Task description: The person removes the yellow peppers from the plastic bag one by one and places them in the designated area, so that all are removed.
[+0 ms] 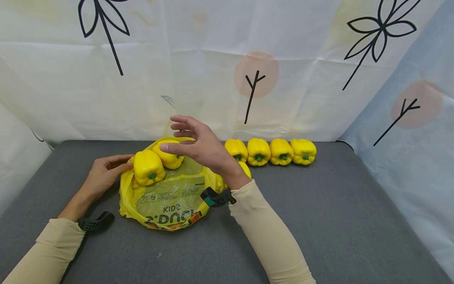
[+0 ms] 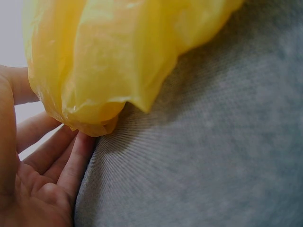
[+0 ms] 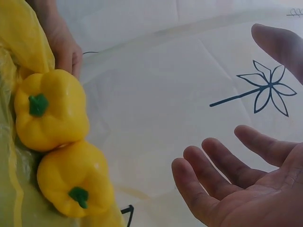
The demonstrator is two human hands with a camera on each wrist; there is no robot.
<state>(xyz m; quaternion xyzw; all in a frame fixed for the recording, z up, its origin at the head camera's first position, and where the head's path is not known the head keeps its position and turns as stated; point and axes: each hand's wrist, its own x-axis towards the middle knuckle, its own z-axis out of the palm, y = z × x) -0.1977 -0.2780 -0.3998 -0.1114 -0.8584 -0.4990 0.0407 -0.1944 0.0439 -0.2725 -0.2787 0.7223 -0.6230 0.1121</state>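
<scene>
A yellow plastic bag (image 1: 170,199) with dark print lies spread on the grey table. Two yellow bell peppers (image 1: 147,165) with green stems rest side by side on its far left part; the right wrist view also shows the pair of peppers (image 3: 52,111). At the bag's left rim my left hand (image 1: 103,175) grips the plastic beside the nearer pepper. In the left wrist view, folds of the bag (image 2: 109,61) hide the fingertips. Above the bag, my right hand (image 1: 200,144) hovers with spread fingers and holds nothing.
Several more yellow bell peppers (image 1: 258,152) stand in a row along the table's back edge, right of the bag. Another pepper (image 1: 245,169) is partly hidden behind my right wrist. A patterned white cloth (image 1: 205,86) hangs behind the table (image 1: 337,221).
</scene>
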